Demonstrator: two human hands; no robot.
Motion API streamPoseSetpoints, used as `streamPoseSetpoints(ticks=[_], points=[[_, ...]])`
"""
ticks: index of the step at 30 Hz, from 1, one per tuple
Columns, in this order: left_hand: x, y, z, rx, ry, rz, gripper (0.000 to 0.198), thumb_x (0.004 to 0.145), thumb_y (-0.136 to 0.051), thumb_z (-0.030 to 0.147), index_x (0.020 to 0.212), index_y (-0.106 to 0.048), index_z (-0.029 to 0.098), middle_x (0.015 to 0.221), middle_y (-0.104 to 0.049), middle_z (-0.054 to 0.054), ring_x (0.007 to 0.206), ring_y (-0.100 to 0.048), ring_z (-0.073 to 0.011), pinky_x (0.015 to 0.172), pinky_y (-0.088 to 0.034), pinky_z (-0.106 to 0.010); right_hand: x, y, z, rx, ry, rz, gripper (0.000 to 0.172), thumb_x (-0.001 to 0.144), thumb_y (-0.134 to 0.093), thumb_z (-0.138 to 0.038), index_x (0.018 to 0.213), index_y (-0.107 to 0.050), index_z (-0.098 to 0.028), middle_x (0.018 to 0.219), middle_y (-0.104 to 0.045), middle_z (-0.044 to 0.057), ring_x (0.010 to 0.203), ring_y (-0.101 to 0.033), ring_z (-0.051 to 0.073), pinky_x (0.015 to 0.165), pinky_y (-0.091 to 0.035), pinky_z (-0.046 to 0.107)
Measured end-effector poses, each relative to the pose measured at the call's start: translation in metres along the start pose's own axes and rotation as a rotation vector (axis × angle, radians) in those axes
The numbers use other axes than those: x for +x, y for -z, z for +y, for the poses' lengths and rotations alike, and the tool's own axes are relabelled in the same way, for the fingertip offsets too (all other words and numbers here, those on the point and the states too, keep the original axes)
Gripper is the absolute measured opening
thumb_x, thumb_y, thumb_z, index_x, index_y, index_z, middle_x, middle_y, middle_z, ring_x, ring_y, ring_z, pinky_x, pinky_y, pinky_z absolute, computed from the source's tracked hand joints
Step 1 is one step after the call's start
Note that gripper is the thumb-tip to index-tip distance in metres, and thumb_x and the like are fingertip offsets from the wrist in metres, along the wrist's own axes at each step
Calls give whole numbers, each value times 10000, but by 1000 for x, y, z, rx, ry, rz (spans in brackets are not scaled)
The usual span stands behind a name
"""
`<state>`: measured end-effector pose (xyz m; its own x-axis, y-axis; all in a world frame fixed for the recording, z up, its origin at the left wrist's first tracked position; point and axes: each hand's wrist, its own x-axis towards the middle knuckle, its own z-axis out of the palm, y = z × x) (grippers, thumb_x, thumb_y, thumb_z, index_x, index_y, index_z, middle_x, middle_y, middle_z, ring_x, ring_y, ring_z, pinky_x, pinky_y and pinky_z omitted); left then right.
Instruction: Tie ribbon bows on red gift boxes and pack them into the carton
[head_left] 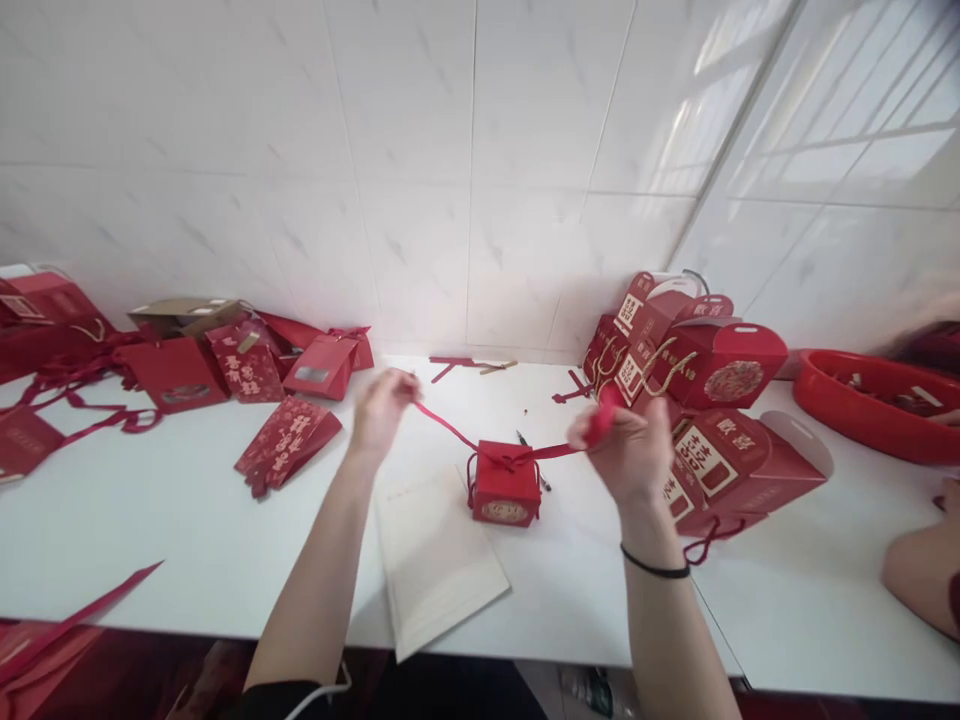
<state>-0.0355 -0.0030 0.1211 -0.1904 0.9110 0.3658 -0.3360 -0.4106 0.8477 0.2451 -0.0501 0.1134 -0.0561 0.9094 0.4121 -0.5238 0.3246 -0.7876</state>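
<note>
A small red gift box [506,485] with a gold oval emblem sits on the white table. Over its top runs a red ribbon [559,451], crossed in a knot at the middle. My left hand [382,415] is raised at the box's left, fingers pinched on one ribbon end. Up to the right, my right hand [626,445] grips the other end, with a bunch of red ribbon at its fingers, somewhat blurred. Both ribbon ends are stretched outward from the knot. Red cord handles hang at the box's sides. A dark pen [544,485] lies partly behind it.
A cream paper pad [442,560] lies in front of the box. Larger red gift boxes [739,370] are stacked right, beside a red basin [862,410]. Red bags [322,365] and loose ribbons fill the left. Another person's arm [926,570] rests at the right edge.
</note>
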Motion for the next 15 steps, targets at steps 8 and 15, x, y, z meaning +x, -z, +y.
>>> streamPoseSetpoints(ticks=[8,15], points=[[-26,40,-29,541,11,5,193,693,-541,371,645,-552,184,664,-574,8,644,-543,-125,643,-429,-248,-26,40,14,-626,-256,91,391,800,-505,-535,629,-569,-189,678,-580,40,645,-550,179,585,-444,302],[-57,-8,-61,863,323,-680,265,796,-507,459,839,-574,206,922,-628,-14,818,-560,-171,699,-413,-276,-31,30,65,-1041,-396,-92,320,811,-525,-505,863,-568,-193,823,-617,31,772,-558,183,695,-412,297]])
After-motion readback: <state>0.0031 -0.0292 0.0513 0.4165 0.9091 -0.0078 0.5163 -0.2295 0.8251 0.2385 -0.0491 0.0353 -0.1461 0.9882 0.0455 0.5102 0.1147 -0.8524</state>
